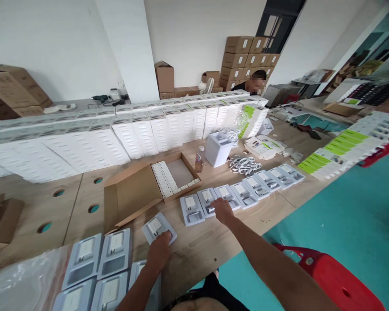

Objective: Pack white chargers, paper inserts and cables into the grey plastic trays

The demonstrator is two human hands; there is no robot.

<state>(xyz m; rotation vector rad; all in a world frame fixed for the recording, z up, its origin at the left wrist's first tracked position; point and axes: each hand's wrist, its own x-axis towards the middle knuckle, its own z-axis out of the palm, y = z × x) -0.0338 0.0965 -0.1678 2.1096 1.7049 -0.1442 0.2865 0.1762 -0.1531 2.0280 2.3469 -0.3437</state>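
Note:
My left hand (161,250) is closed on the near right edge of a grey plastic tray (148,231), which lies slightly turned on the wooden table. A white flat adapter with two dark prongs (154,225) sits in that tray. My right hand (223,211) reaches over a row of similar trays, its fingers pinched together at the lower compartment of the second tray (206,197) from the left. Whatever those fingertips hold, if anything, is too small to make out. Leftmost in the row is another tray (183,212) with an adapter in it.
An open cardboard box (132,194) holds rows of white adapters. Beyond it stand a bottle (199,160), a stack of trays (218,151) and coiled cables (243,165). White boxes (155,134) form a long wall. A person (243,87) is behind them. A red stool (337,276) is at right.

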